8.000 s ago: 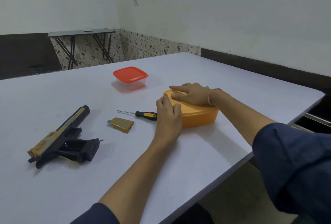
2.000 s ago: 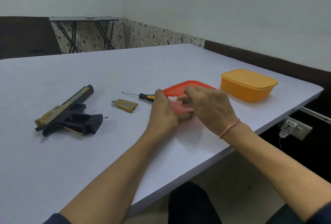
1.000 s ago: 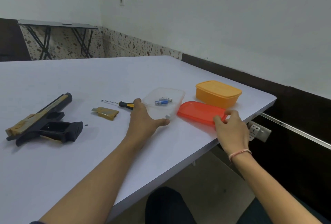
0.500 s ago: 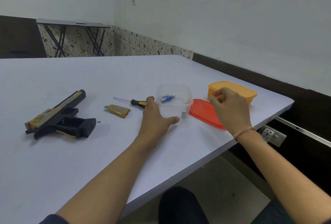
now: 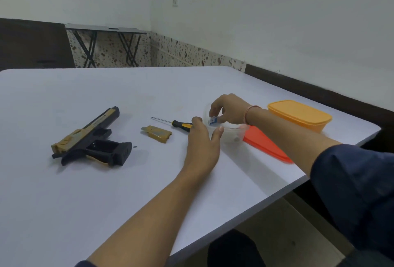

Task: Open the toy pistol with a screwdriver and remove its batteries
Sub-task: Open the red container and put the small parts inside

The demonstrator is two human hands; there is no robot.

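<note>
Left hand [image 5: 202, 138] clasps the tub [image 5: 234, 134], thumb and fingers curled, to steady it; right hand [image 5: 230, 109] pinches a battery [image 5: 212, 120] inside it; the opened pistol [image 5: 89, 138] lies well left of both.

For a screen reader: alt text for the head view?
The right hand pinches a small blue battery in a clear container held by the left hand. On the white table lie a screwdriver, gold cover, opened toy pistol, red lid and orange box.

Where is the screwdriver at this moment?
Head view, centre: the black-and-yellow-handled screwdriver lies flat on the white table, just beyond the gold plastic cover plate, its handle end beside the left hand.
</note>
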